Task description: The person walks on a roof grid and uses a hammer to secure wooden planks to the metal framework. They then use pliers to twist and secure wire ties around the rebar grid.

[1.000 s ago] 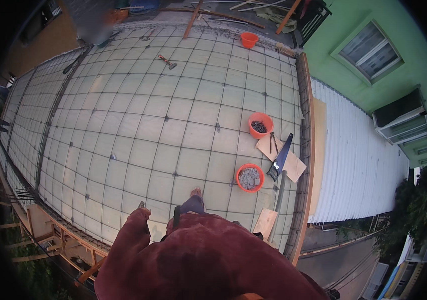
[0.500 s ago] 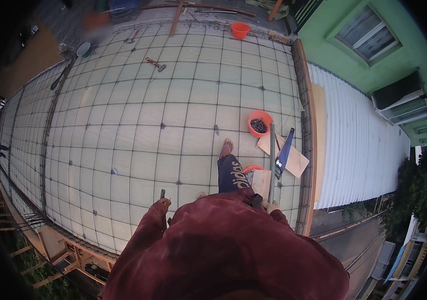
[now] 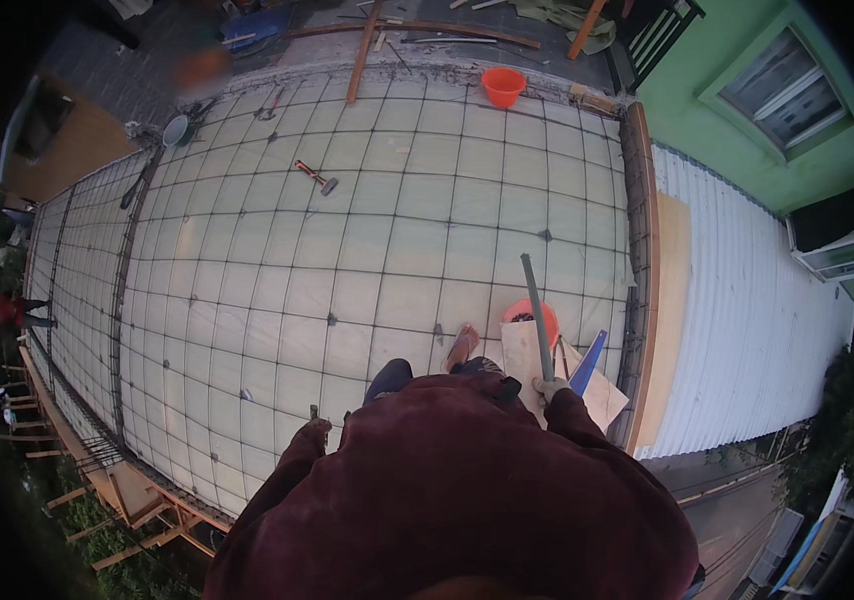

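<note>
Probably stiff, the grey bar in my closed right hand wants gripping midway; my left hand clasps something small

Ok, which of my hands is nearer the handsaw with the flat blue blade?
Right. Your right hand, gripping a long, straight grey-green bar, is just left of the blue-bladed handsaw; your left hand is much farther to its left.
</note>
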Action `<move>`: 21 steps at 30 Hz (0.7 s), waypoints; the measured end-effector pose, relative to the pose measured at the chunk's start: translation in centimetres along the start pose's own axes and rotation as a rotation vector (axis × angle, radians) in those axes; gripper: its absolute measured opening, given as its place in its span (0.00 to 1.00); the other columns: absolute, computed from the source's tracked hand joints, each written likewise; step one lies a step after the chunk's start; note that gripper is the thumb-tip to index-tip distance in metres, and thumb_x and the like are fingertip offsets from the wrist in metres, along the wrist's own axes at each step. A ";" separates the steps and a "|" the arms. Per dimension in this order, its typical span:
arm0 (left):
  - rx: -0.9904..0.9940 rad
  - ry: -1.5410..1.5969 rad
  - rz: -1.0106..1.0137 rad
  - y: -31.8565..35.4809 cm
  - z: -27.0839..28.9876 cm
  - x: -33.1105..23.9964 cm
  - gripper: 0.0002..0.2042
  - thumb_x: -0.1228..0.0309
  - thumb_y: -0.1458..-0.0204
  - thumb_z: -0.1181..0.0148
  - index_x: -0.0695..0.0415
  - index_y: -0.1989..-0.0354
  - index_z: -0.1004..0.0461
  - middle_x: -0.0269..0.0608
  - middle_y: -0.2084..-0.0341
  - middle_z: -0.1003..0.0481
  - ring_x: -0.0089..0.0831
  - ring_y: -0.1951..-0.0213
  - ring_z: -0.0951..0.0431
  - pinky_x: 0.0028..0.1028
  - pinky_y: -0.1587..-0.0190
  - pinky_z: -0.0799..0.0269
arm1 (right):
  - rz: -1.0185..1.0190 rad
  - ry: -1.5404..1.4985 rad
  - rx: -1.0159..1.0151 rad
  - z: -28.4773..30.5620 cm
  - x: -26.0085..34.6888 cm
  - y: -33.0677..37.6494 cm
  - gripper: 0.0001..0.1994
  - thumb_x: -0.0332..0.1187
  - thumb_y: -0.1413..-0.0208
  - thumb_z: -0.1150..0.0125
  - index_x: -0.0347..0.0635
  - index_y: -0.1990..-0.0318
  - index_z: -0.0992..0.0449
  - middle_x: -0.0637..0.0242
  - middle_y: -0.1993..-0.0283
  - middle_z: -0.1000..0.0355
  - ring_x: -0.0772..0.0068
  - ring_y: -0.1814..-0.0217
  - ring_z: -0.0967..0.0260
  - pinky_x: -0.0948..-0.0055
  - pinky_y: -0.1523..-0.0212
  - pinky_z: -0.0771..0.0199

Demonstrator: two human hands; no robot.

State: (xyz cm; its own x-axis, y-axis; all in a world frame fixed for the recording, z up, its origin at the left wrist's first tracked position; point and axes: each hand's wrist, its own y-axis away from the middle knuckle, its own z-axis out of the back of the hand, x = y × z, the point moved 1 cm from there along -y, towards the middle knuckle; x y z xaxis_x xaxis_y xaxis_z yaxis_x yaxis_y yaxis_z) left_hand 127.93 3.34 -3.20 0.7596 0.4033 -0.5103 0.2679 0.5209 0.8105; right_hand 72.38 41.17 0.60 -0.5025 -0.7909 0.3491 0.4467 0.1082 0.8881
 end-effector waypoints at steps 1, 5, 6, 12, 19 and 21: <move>-0.001 0.045 -0.020 -1.6 -0.4 -3.1 0.10 0.57 0.42 0.37 0.50 0.63 0.21 0.30 0.80 0.28 0.22 0.77 0.29 0.29 0.73 0.33 | 0.030 0.036 -0.027 0.9 3.4 -1.5 0.18 0.44 0.44 0.30 0.37 0.69 0.26 0.66 0.82 0.32 0.70 0.86 0.37 0.66 0.83 0.38; 0.038 0.100 -0.053 -9.2 -2.4 -14.8 0.09 0.59 0.42 0.37 0.49 0.64 0.23 0.28 0.83 0.30 0.21 0.81 0.32 0.29 0.77 0.36 | 0.130 0.090 0.051 4.5 14.7 -6.1 0.18 0.43 0.44 0.29 0.36 0.68 0.26 0.68 0.81 0.32 0.73 0.86 0.38 0.69 0.84 0.39; 0.055 0.089 -0.052 -11.1 -3.1 -17.2 0.08 0.60 0.42 0.37 0.49 0.65 0.23 0.27 0.84 0.31 0.20 0.82 0.34 0.28 0.79 0.38 | 0.115 0.127 0.057 5.3 17.7 -6.0 0.17 0.43 0.44 0.29 0.36 0.68 0.26 0.68 0.81 0.32 0.74 0.86 0.38 0.69 0.84 0.39; 0.107 0.085 -0.122 -22.4 -4.5 -19.4 0.09 0.60 0.42 0.35 0.51 0.65 0.23 0.28 0.80 0.28 0.20 0.79 0.31 0.28 0.77 0.36 | 0.255 0.102 0.137 5.3 28.8 -10.0 0.17 0.40 0.46 0.29 0.34 0.62 0.23 0.65 0.74 0.28 0.71 0.80 0.32 0.67 0.79 0.32; 0.193 -0.084 0.030 -29.6 -9.3 -31.5 0.10 0.59 0.42 0.35 0.51 0.64 0.22 0.30 0.79 0.27 0.21 0.78 0.30 0.30 0.74 0.34 | 0.379 0.336 -0.136 8.0 39.5 -17.3 0.23 0.42 0.49 0.28 0.33 0.55 0.25 0.54 0.65 0.22 0.60 0.67 0.22 0.61 0.63 0.21; 0.174 -0.104 0.015 -33.3 -8.8 -37.0 0.10 0.59 0.42 0.36 0.51 0.64 0.22 0.30 0.79 0.27 0.22 0.77 0.30 0.30 0.73 0.33 | 0.342 0.541 -0.181 8.6 45.5 -18.0 0.24 0.44 0.47 0.31 0.35 0.50 0.27 0.55 0.66 0.23 0.59 0.68 0.22 0.60 0.66 0.20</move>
State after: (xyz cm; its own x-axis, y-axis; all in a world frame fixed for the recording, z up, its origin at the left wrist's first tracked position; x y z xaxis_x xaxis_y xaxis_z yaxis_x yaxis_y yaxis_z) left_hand 85.70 -22.35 -13.86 0.8188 0.3258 -0.4726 0.3475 0.3741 0.8598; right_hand 35.07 8.45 3.09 0.1111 -0.9260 0.3608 0.6563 0.3410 0.6731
